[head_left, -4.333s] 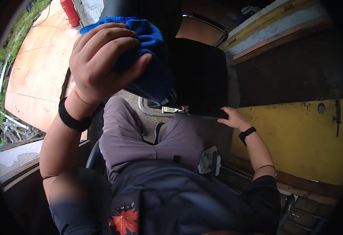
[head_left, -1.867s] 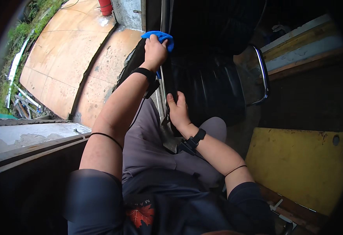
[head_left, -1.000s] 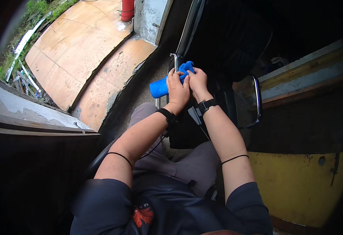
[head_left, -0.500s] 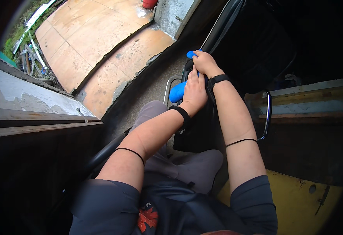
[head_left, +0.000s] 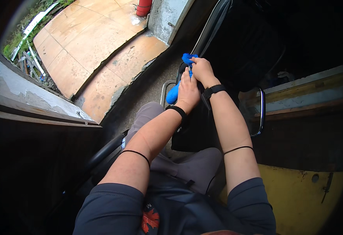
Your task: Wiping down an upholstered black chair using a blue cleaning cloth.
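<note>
A bright blue, cloth-like piece [head_left: 172,94] lies at the edge of a black chair [head_left: 195,135] with chrome tubing. One rounded end pokes out left of my left hand [head_left: 188,92]. That hand lies flat on it with fingers stretched forward, holding nothing. Just beyond, my right hand [head_left: 202,72] is closed on the bunched far end of the blue piece, thumb and index finger toward it. The two hands almost touch. The middle of the blue piece is hidden under my fingers, so its exact kind cannot be made out.
Beyond the doorway at the upper left are orange tiles [head_left: 77,43] with a broken, stepped edge. A red pipe [head_left: 143,8] stands near a grey wall [head_left: 165,21]. On the right are a chrome armrest [head_left: 262,113], wooden boards [head_left: 304,98] and a yellow panel [head_left: 292,196].
The far end of the blue piece now looks more bunched and stands out more beside my right fingers. Both hands have shifted slightly left in the picture, as the whole view has.
</note>
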A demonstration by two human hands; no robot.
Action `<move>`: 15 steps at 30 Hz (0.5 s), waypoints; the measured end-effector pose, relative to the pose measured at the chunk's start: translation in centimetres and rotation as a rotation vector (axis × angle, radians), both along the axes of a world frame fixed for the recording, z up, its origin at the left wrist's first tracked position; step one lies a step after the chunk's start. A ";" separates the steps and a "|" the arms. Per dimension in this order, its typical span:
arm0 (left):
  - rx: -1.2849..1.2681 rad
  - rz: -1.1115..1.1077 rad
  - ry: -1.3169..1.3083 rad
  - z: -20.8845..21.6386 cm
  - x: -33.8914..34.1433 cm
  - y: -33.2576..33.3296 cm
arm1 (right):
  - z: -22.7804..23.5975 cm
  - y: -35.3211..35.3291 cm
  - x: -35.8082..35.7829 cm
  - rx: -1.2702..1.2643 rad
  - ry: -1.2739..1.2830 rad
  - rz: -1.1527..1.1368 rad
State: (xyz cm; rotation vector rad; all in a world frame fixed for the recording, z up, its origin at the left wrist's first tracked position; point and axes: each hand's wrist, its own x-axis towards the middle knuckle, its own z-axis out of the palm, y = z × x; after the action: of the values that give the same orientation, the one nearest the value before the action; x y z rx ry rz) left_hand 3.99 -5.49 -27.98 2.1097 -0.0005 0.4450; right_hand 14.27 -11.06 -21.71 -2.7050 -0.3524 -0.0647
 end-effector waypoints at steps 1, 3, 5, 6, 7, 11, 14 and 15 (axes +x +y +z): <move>-0.001 0.001 -0.003 -0.1 0.0 0.0 | 0.4 -0.3 -0.7 -0.001 -0.003 0.001; 0.244 0.017 0.019 -0.5 0.1 0.0 | 1.1 -0.9 -2.0 -0.079 0.046 0.023; 0.292 -0.010 0.022 -0.1 -0.7 -0.2 | 1.9 -1.6 -3.0 -0.101 0.060 -0.005; 0.343 -0.030 0.030 0.1 -0.9 -0.2 | 2.1 -1.8 -3.3 -0.112 0.071 -0.015; 0.346 -0.037 0.028 0.3 -1.0 -0.2 | 2.2 -1.9 -3.5 -0.121 0.080 -0.029; 0.254 0.007 -0.014 0.6 -1.0 0.1 | 1.5 -0.9 -2.8 -0.150 0.090 -0.093; 0.130 0.013 -0.015 1.0 -1.0 0.3 | 0.5 -0.7 -1.0 -0.171 0.079 -0.062; 0.087 0.004 -0.003 1.1 -0.9 0.4 | 0.1 -0.7 0.0 -0.164 0.055 0.001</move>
State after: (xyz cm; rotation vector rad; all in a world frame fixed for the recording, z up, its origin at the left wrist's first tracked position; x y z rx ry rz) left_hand 3.04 -5.06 -26.84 2.1946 -0.0179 0.4570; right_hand 14.29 -11.81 -21.57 -2.8619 -0.3571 0.0412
